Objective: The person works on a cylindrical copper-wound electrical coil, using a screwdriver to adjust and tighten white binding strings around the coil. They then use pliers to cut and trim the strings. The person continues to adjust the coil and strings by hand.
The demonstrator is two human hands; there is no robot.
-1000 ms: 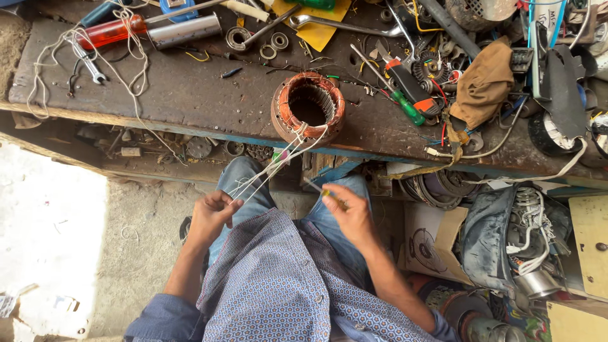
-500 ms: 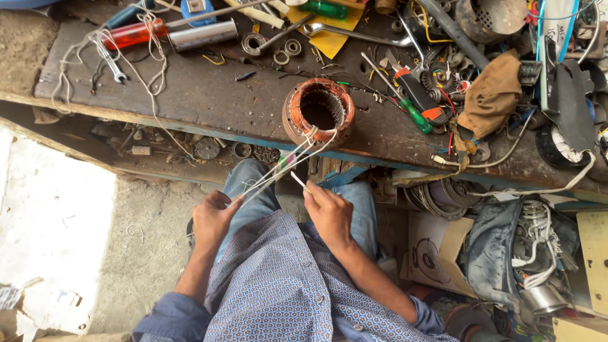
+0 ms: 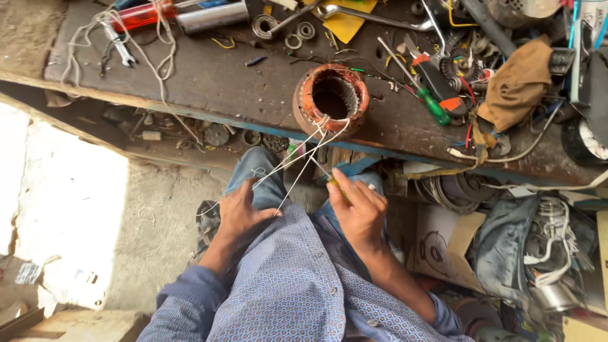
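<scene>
A round motor stator (image 3: pixel 331 96) with copper windings stands near the front edge of a dark workbench (image 3: pixel 215 85). Several thin white cords (image 3: pixel 297 161) run from its rim down to my lap. My left hand (image 3: pixel 240 212) rests on my thigh, with the cords passing across its fingers. My right hand (image 3: pixel 358 209) pinches a small yellowish tool (image 3: pixel 332 182) and one cord just below the bench edge. I sit in jeans and a blue patterned shirt.
The bench top carries a red-handled tool (image 3: pixel 142 14), a metal cylinder (image 3: pixel 212 16), bearings (image 3: pixel 263 26), a green screwdriver (image 3: pixel 434 107), a brown rag (image 3: pixel 516 85) and loose white cord (image 3: pixel 117 38). A cardboard box (image 3: pixel 443 244), wire coils and metal parts crowd the floor on the right.
My right hand has moved up towards the stator and closed in on the cords. The left hand stays on the thigh. The view has shifted slightly.
</scene>
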